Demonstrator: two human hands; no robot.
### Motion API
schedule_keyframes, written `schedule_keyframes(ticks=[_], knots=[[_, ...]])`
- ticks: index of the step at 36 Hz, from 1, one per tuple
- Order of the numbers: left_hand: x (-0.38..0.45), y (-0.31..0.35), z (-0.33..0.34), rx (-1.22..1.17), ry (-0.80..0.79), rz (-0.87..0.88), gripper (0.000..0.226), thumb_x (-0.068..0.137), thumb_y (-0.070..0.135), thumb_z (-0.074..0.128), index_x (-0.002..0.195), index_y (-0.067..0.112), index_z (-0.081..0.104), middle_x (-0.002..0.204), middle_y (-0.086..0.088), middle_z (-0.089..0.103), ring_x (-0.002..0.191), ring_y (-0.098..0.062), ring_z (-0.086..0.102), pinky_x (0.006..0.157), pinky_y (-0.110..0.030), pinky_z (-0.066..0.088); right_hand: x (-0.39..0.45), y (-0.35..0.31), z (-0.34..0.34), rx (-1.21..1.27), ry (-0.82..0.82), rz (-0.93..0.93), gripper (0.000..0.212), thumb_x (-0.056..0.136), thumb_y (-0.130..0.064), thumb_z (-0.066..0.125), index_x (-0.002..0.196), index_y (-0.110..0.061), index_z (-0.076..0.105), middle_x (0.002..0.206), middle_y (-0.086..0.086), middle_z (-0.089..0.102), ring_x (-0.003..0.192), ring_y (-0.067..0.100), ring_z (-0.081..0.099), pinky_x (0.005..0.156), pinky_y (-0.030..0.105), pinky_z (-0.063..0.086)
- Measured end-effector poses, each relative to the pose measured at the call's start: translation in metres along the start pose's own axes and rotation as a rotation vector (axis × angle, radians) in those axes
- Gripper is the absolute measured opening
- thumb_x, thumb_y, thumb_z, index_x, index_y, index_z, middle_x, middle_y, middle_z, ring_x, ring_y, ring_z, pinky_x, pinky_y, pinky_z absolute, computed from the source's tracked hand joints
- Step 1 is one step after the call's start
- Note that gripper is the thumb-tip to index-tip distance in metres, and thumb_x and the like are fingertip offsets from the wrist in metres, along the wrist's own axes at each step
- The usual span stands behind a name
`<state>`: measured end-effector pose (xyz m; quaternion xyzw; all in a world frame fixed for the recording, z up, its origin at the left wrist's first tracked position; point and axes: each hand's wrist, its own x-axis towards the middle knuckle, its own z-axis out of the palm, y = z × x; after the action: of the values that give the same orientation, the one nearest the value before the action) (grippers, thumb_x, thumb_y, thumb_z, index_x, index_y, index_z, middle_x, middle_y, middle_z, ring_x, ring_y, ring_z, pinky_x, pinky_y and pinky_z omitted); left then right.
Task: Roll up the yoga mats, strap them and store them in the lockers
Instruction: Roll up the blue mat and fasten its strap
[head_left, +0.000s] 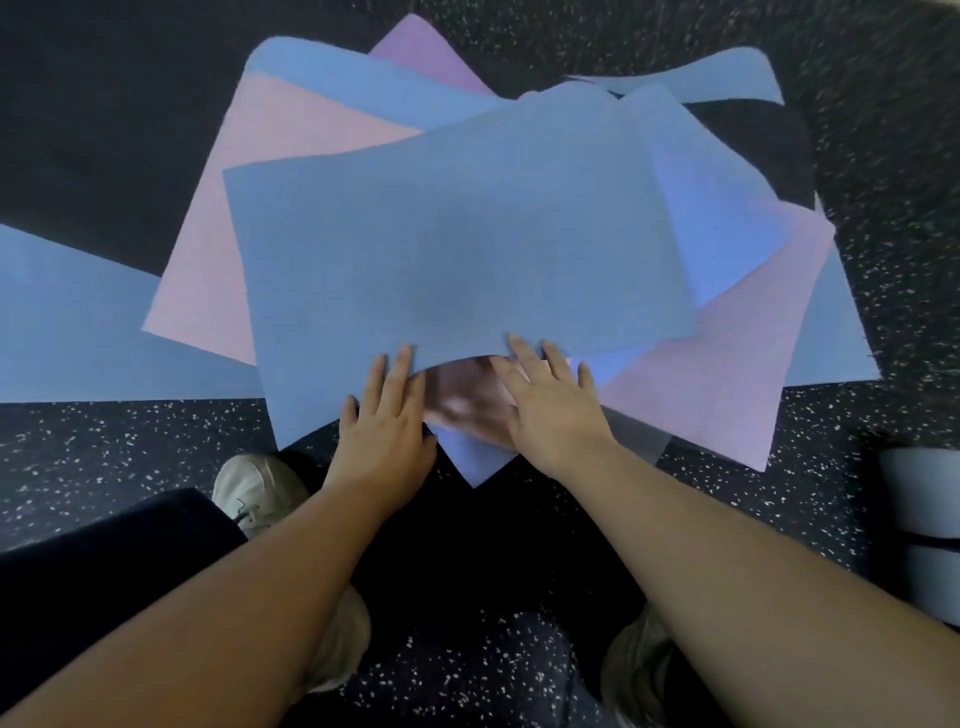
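Note:
Several flat yoga mats, blue, pink and purple, lie overlapped in a heap on the dark speckled floor. The top blue mat (462, 239) lies spread out in front of me. At its near edge, my left hand (384, 421) rests with straight fingers on the mat. Just to the right, my right hand (553, 402) also lies on that edge with its fingers extended. Between my hands the edge arches up a little, and a blurred pink patch shows beneath it. A pink mat (218, 249) sticks out to the left, and another pink mat (727, 374) to the right.
A rolled grey-blue mat (919, 530) with a dark strap round it lies at the right edge. Another blue mat (78, 322) lies flat at the left. My pale shoes (254, 488) and dark trouser legs are at the bottom, on the speckled floor (130, 441).

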<state>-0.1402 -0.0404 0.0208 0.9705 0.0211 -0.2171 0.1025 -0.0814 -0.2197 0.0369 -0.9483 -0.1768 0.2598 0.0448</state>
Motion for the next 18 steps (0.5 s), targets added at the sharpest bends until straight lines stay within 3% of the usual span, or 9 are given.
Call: schedule_keyframes(ticks=[3,9,15,18], knots=[[-0.007,0.003,-0.024,-0.04,0.083,0.005,0.065,0.1,0.033,0.041,0.153,0.009,0.012,0.161,-0.002,-0.017,0.149,-0.026,-0.011,0.113,-0.054,0.017,-0.004,-0.006,-0.021,-0.004,0.037,-0.008,0.062,0.1,-0.023,0.036,0.154,-0.032,0.006,0.162,-0.012,-0.008,0.148,0.026,-0.001,0.118,0.055,0.006],[-0.022,0.002,-0.086,-0.095,0.17,0.0,0.071,0.097,0.027,0.048,0.154,0.014,0.007,0.159,0.005,-0.022,0.148,-0.019,-0.013,0.115,-0.048,0.017,-0.018,-0.021,-0.066,-0.005,0.155,-0.071,0.061,0.1,-0.019,0.038,0.154,-0.03,0.012,0.162,-0.01,-0.003,0.145,0.027,0.009,0.116,0.045,0.017],[-0.047,0.008,-0.158,-0.154,0.301,0.127,0.073,0.097,0.026,0.05,0.154,0.01,0.007,0.161,0.004,-0.015,0.148,-0.018,-0.003,0.114,-0.04,0.026,-0.038,-0.044,-0.116,-0.04,0.262,-0.066,0.068,0.098,-0.021,0.04,0.155,-0.03,0.004,0.162,0.003,-0.005,0.138,0.033,0.025,0.114,0.048,0.021],[-0.059,0.014,-0.192,-0.157,0.389,0.203,0.073,0.097,0.021,0.052,0.154,0.008,0.009,0.162,0.0,-0.008,0.148,-0.019,0.003,0.117,-0.033,0.018,-0.051,-0.049,-0.144,-0.028,0.303,-0.07,0.07,0.099,-0.021,0.043,0.155,-0.025,0.002,0.162,0.005,-0.007,0.137,0.034,0.026,0.109,0.045,0.027]])
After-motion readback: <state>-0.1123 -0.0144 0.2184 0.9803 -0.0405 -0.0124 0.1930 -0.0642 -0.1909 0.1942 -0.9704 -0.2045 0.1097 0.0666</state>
